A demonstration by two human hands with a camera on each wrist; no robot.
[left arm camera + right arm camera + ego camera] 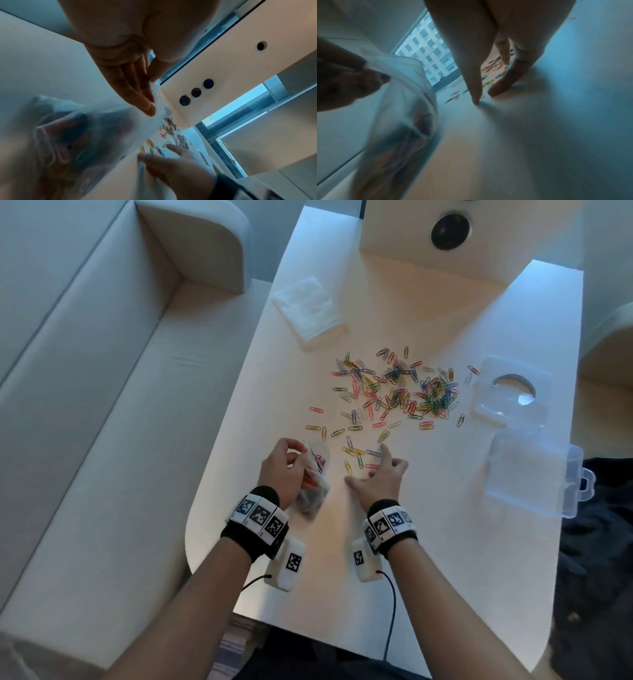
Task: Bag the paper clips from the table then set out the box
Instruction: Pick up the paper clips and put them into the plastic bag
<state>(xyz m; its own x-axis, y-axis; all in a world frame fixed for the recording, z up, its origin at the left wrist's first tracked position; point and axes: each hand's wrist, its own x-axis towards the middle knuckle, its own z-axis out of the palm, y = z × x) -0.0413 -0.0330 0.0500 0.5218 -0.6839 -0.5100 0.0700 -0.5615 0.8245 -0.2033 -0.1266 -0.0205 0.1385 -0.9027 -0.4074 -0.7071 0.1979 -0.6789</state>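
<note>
Several coloured paper clips (394, 392) lie scattered over the middle of the white table (428, 559). My left hand (298, 463) pinches the rim of a clear plastic bag (317, 470) near the table's left edge; some clips sit inside the bag (96, 128). My right hand (373, 470) rests on the table just right of the bag, thumb and index finger spread, touching the surface among the nearest clips (356, 455). In the right wrist view the thumb and finger tips (476, 100) stand apart on the table, holding nothing. An open clear plastic box (527, 474) lies at the right edge.
A clear hinged lid piece (507, 392) lies beyond the box. A stack of spare plastic bags (308, 306) sits at the table's far left. A white block with a dark round hole (448, 231) stands at the back. A pale sofa (102, 405) runs along the left.
</note>
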